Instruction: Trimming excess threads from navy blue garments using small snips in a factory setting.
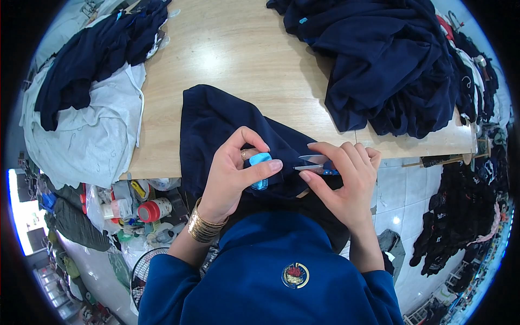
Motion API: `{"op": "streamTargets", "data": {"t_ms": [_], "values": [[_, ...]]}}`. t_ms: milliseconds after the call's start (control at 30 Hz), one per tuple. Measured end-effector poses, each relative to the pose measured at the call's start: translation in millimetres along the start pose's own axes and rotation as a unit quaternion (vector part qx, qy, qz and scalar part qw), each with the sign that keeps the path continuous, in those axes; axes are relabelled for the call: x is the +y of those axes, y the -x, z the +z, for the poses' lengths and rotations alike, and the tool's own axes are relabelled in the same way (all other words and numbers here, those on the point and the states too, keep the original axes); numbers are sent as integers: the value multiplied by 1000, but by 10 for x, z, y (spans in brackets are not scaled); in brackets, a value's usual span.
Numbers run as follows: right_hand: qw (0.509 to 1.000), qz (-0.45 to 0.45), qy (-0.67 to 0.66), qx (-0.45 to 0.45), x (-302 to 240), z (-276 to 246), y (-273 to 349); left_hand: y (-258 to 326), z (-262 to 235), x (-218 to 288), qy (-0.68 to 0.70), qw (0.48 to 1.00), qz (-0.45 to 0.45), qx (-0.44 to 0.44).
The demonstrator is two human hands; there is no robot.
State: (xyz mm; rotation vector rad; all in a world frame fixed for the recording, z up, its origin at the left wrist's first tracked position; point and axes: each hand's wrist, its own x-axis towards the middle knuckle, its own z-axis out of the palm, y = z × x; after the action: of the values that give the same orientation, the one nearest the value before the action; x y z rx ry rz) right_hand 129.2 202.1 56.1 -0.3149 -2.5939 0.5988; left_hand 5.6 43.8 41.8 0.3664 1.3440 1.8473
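Observation:
A navy garment [216, 122] lies over the near edge of the table and hangs down toward my lap. Between the thumb and fingers of my left hand [233, 168] is a shiny light-blue piece [261, 172], folded or rolled, its kind unclear; navy cloth lies right behind it. My right hand [346, 176] is closed around small thread snips [311, 162]. Their two blades stand apart and point left at the garment, a short way from the light-blue piece. The snips' blue handle is mostly hidden by my fingers.
A large heap of navy garments [384, 65] covers the far right of the wooden table [227, 43]. White cloth [92, 130] and more navy garments [97, 54] lie at the left. Below the table's left edge are a red-lidded jar [154, 210] and a wire basket [142, 271].

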Motion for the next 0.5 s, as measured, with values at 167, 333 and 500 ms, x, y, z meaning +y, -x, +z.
{"op": "streamTargets", "data": {"t_ms": [167, 333, 500], "values": [[1000, -8, 2, 8, 44, 32, 5, -14, 0, 7, 1, 1000, -4, -2], [1000, -11, -5, 7, 42, 33, 13, -4, -2, -2, 4, 1000, -5, 0], [1000, -5, -16, 4, 34, 34, 32, 11, 8, -12, 5, 1000, -5, 0]]}}
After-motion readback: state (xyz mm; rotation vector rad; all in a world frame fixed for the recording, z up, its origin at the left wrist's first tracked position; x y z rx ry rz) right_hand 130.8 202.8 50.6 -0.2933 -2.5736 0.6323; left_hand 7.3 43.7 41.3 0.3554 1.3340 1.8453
